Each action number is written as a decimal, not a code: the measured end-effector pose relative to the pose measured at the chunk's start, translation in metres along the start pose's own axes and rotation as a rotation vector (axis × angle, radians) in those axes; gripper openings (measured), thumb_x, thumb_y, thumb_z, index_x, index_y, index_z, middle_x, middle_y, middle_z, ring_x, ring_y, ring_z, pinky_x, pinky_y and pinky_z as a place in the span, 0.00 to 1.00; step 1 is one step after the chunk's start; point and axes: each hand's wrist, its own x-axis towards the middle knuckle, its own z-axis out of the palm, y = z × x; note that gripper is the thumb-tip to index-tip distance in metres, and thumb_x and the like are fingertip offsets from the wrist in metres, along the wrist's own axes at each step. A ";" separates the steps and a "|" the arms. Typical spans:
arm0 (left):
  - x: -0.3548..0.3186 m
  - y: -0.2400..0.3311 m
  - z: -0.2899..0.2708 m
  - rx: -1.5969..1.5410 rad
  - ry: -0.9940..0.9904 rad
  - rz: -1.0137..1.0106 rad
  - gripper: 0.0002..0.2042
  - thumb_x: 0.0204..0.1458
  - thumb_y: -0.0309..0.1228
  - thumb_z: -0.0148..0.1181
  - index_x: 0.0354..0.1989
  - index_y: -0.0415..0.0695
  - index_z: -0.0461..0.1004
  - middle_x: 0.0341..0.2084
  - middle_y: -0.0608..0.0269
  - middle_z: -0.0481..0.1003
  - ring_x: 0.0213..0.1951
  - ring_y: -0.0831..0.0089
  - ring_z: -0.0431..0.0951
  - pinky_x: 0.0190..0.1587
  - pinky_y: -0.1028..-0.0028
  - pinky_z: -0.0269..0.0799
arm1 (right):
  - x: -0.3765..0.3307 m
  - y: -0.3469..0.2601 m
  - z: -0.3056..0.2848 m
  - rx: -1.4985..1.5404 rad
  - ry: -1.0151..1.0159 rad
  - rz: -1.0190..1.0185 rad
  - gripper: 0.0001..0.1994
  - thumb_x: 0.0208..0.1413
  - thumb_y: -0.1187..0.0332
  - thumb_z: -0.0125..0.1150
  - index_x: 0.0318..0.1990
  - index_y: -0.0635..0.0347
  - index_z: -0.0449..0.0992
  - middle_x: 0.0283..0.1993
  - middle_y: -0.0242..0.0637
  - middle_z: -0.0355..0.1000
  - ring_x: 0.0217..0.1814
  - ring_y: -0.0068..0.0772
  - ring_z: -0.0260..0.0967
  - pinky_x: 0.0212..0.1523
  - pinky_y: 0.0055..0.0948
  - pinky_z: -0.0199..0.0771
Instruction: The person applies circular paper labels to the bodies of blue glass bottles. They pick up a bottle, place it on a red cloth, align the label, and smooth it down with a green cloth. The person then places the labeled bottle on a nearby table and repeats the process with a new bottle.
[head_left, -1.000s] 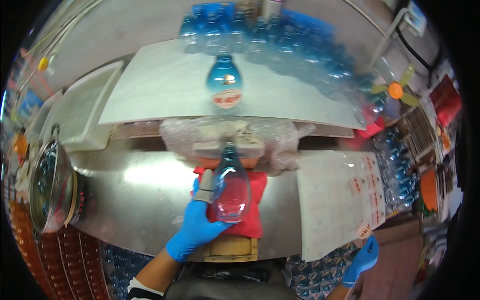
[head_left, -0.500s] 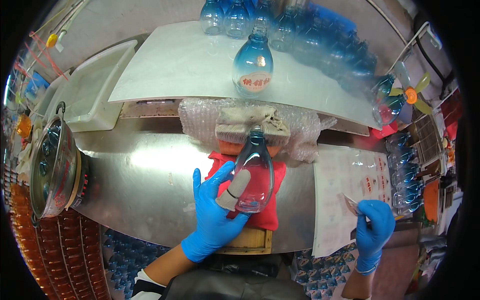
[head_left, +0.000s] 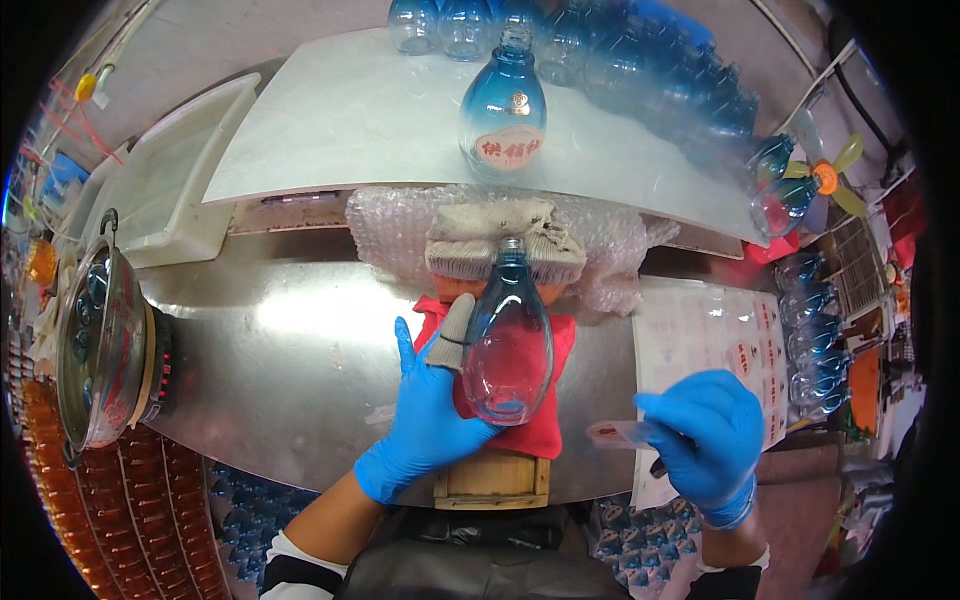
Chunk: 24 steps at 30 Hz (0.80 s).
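A clear glass bottle [head_left: 508, 360] with a blue-tinted neck lies tilted on a red cloth pad [head_left: 540, 430], its neck resting against a folded whitish cloth [head_left: 500, 225]. My left hand [head_left: 425, 425], in a blue glove with a fabric finger cover [head_left: 455, 332] on the thumb, grips the bottle from its left side; some fingers are hidden beneath it. To the right of the bottle, my gloved right hand [head_left: 705, 440] pinches a small translucent label [head_left: 612, 433] with reddish print. Under that hand lies a sheet of labels [head_left: 735, 330].
A finished-looking blue bottle [head_left: 503, 110] stands on the white board [head_left: 330, 120], with several more behind it. At left are a pan of water [head_left: 95, 350] on a hotplate and a white tub [head_left: 185, 175]. A small fan [head_left: 824, 178] stands at right.
My right hand has carried the label left from the sheet toward the bottle. My left thumb has shifted from across the bottle to its left side.
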 end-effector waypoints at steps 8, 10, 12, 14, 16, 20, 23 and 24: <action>-0.001 -0.004 0.000 -0.488 -0.139 -0.137 0.54 0.33 0.42 0.71 0.65 0.37 0.39 0.62 0.48 0.49 0.63 0.56 0.51 0.65 0.59 0.36 | 0.031 -0.003 0.063 0.954 -0.126 0.750 0.07 0.48 0.69 0.64 0.33 0.62 0.76 0.28 0.30 0.73 0.30 0.15 0.66 0.30 0.17 0.65; 0.000 -0.001 -0.011 -0.525 -0.212 -0.092 0.56 0.32 0.39 0.72 0.65 0.37 0.36 0.63 0.48 0.46 0.64 0.57 0.49 0.64 0.62 0.44 | 0.038 0.000 0.073 0.998 -0.080 0.738 0.08 0.47 0.69 0.64 0.34 0.62 0.76 0.30 0.32 0.74 0.30 0.15 0.66 0.29 0.17 0.65; 0.001 0.003 -0.020 -0.709 -0.269 -0.053 0.57 0.33 0.37 0.73 0.65 0.37 0.33 0.64 0.47 0.43 0.64 0.60 0.47 0.62 0.65 0.51 | 0.040 0.004 0.075 0.957 -0.098 0.728 0.08 0.48 0.68 0.64 0.35 0.62 0.76 0.30 0.31 0.74 0.30 0.15 0.66 0.30 0.17 0.65; 0.000 0.007 -0.013 -0.792 -0.220 -0.158 0.52 0.38 0.37 0.69 0.65 0.36 0.34 0.63 0.46 0.44 0.63 0.60 0.50 0.61 0.65 0.51 | 0.041 0.004 0.075 0.902 -0.112 0.708 0.08 0.48 0.68 0.64 0.35 0.61 0.76 0.29 0.30 0.74 0.30 0.16 0.67 0.30 0.17 0.65; 0.001 0.008 -0.004 -0.689 -0.167 -0.229 0.49 0.41 0.36 0.67 0.65 0.36 0.35 0.62 0.46 0.47 0.62 0.60 0.53 0.61 0.65 0.53 | 0.040 0.006 0.078 0.912 -0.092 0.687 0.09 0.47 0.68 0.64 0.35 0.61 0.76 0.29 0.31 0.74 0.30 0.16 0.66 0.29 0.17 0.64; 0.003 0.012 0.001 -0.846 -0.142 -0.293 0.46 0.43 0.33 0.65 0.64 0.36 0.37 0.58 0.47 0.51 0.59 0.60 0.56 0.59 0.66 0.56 | 0.043 0.010 0.077 0.747 -0.092 0.612 0.09 0.47 0.67 0.64 0.34 0.61 0.76 0.29 0.31 0.73 0.28 0.16 0.65 0.28 0.17 0.64; 0.008 0.015 0.000 -0.866 -0.170 -0.323 0.46 0.43 0.33 0.65 0.64 0.36 0.37 0.58 0.47 0.51 0.59 0.61 0.57 0.59 0.66 0.57 | 0.050 0.016 0.084 0.832 0.016 0.635 0.10 0.48 0.65 0.64 0.32 0.62 0.75 0.27 0.29 0.71 0.27 0.15 0.63 0.28 0.16 0.63; 0.009 0.015 -0.001 -0.866 -0.188 -0.334 0.46 0.43 0.33 0.66 0.64 0.36 0.37 0.58 0.47 0.51 0.58 0.62 0.57 0.58 0.66 0.57 | 0.047 0.021 0.087 0.884 0.061 0.709 0.10 0.47 0.65 0.64 0.30 0.62 0.74 0.26 0.29 0.70 0.27 0.15 0.62 0.27 0.16 0.63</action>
